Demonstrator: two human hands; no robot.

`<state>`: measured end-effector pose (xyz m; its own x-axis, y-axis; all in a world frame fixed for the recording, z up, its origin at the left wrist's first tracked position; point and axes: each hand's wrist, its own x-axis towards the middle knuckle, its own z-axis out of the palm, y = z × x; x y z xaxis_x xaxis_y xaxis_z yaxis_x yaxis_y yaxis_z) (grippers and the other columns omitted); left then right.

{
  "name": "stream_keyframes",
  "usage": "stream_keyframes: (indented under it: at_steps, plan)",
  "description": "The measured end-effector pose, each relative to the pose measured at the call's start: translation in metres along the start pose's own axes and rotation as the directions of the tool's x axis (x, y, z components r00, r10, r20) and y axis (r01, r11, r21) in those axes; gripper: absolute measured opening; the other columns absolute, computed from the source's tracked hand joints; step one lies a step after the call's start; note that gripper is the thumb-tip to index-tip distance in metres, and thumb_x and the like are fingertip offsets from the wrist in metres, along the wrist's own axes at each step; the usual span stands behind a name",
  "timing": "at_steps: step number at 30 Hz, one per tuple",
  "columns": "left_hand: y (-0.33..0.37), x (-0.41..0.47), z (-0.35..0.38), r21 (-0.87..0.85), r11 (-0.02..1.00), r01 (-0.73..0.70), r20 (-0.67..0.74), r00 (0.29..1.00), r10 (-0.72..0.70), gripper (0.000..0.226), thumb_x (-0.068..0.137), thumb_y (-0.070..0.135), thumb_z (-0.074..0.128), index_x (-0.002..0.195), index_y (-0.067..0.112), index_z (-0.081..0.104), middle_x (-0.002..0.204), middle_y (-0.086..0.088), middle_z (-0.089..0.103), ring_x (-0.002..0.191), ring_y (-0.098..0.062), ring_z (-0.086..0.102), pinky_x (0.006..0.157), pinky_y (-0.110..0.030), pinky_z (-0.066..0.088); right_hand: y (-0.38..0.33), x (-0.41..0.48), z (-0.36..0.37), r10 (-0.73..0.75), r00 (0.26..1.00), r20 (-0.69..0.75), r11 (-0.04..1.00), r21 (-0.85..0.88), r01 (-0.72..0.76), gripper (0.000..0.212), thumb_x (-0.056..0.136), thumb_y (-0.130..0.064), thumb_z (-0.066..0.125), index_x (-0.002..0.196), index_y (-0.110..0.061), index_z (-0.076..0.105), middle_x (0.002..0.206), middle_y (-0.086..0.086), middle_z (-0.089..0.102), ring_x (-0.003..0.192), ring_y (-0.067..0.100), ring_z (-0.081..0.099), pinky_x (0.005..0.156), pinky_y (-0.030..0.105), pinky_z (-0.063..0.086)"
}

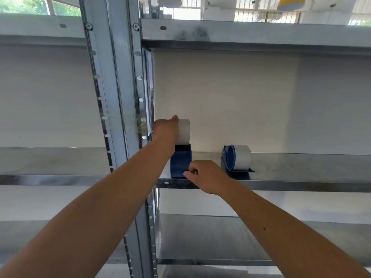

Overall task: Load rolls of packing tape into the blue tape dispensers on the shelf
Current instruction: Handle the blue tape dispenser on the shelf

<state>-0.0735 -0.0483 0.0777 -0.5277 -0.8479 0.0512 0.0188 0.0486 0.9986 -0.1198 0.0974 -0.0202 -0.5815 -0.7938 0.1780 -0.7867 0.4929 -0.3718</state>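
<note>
Galvanised steel shelf (pixel 301 167), grey and scuffed, at about chest height to the person. Left hand (pixel 166 131) reaches up and forward, fingers wrapped over the near side of a white tape roll (pixel 184 131); thumb tip shows above the roll's top edge, the other fingertips are hidden behind it. Roll is held upright on edge, its lower rim touching or just entering the top of the blue dispenser (pixel 180 162) directly below the fingers; cannot tell whether it is seated. Right hand (pixel 206 176) lies lower and nearer, fingers curled and pinched against the dispenser's front right corner, close to the shelf's front lip; knuckles face the camera, so the exact grip is hidden.

To the right of the right hand's fingers, apart from them, a second blue dispenser (pixel 230 159) stands on the same shelf with a white roll (pixel 242 157) already sitting in it, side-on.

Left of the left hand's fingers, a perforated metal upright (pixel 120 97) runs top to bottom. White wall panel behind both dispensers. Both forearms bare
</note>
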Motion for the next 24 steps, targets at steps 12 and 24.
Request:
stream_keyframes:
  at_steps: [12, 24]
  plan:
    - [-0.008, 0.013, 0.010, 0.228, 0.973, -0.043, 0.026, 0.999, 0.038, 0.052, 0.094, 0.055, 0.063, 0.072, 0.009, 0.052, 0.076, -0.009, 0.060, 0.080, -0.026, 0.062, 0.070, -0.031, 0.046, -0.023, 0.038, -0.053, 0.315, 0.947, -0.062, 0.675, 0.716, -0.178, 0.038, 0.094, -0.042, 0.070, 0.121, -0.016, 0.066, 0.120, 0.008, 0.070, 0.090, 0.022, 0.065, 0.057, 0.027, 0.044]
    - [-0.017, 0.022, -0.001, 0.231, 0.969, -0.089, 0.044, 0.996, 0.081, 0.041, 0.101, 0.045, 0.057, 0.070, 0.020, 0.047, 0.073, 0.001, 0.050, 0.089, -0.027, 0.055, 0.080, -0.035, 0.046, -0.017, 0.035, -0.059, 0.416, 0.896, -0.154, 0.625, 0.765, -0.158, 0.020, 0.103, -0.023, 0.060, 0.114, -0.006, 0.065, 0.093, 0.011, 0.070, 0.074, 0.027, 0.074, 0.061, 0.040, 0.063]
